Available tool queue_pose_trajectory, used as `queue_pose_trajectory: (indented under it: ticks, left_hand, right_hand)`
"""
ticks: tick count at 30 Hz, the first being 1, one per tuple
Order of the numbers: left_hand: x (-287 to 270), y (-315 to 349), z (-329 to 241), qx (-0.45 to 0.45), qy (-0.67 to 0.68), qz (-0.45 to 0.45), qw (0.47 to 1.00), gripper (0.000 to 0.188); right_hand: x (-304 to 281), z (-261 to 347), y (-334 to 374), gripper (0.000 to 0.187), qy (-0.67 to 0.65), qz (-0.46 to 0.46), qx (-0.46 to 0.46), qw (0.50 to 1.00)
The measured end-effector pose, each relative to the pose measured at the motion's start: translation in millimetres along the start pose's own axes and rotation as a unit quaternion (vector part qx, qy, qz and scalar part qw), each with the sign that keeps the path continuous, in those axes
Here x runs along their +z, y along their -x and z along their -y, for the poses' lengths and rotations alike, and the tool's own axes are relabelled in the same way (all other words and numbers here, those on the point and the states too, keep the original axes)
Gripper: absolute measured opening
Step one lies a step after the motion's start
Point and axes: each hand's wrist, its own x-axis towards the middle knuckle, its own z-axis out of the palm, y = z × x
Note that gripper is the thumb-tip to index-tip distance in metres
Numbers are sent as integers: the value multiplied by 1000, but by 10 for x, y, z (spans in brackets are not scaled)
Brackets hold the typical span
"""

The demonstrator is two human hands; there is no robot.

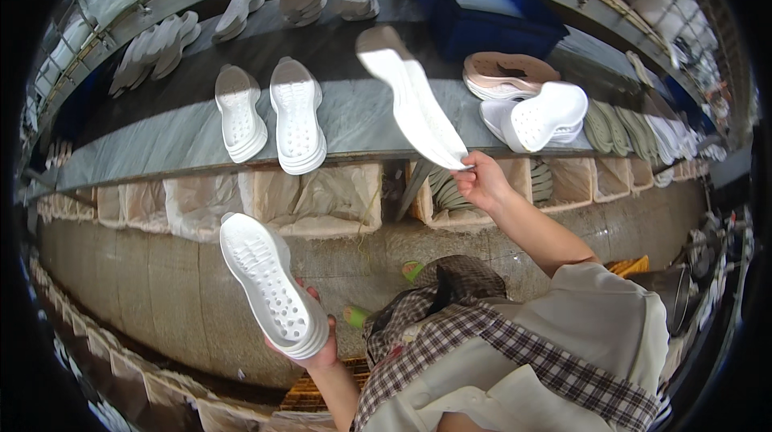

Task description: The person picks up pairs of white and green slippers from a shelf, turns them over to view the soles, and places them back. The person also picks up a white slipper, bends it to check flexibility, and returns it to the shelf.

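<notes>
Low at the left, my left hand (324,343) is wrapped round the broad end of a white shoe sole (269,275). The sole's studded, holed face is turned up. My right hand (482,183) pinches the near end of another white shoe sole (414,106), which is tilted over the bench with its side showing. Whether its far end touches the bench top, I cannot tell. To its left, two white soles (239,114) (297,114) lie side by side on the grey bench (354,131), holed faces up.
At the right lie a pinkish-brown sole (503,70), stacked white soles (548,117) and green soles (607,126). A blue bin (490,22) stands behind. More white soles (241,10) line the far side. Lined boxes (322,203) sit beneath the bench, one holding green soles.
</notes>
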Motion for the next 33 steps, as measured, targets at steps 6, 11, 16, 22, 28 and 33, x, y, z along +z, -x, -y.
queue_pose_trajectory:
  ticks: [6, 11, 16, 22, 28, 33]
  left_hand:
    - [35, -195, -785, -59, -24, -10, 998, 75]
    - [11, -296, -1123, -94, -23, 3, 995, 73]
    - [-25, -354, -1151, -109, -16, 4, 994, 72]
    - [49, -449, -1094, -98, -30, 22, 994, 72]
    - [90, -640, -996, -112, 0, 53, 992, 77]
    - [173, -826, -823, -136, -22, 109, 985, 77]
  right_hand:
    - [279, -461, 660, 14, 4, -39, -20, 999]
    - [443, -776, 973, 35, 138, -68, -202, 967]
    - [410, -648, 1047, 30, 487, -133, -470, 724]
    - [323, -280, 986, 30, 595, -135, -654, 447]
    - [282, -151, 888, 36, 596, -132, -669, 424]
    - [155, -43, 763, 34, 601, -157, -679, 391]
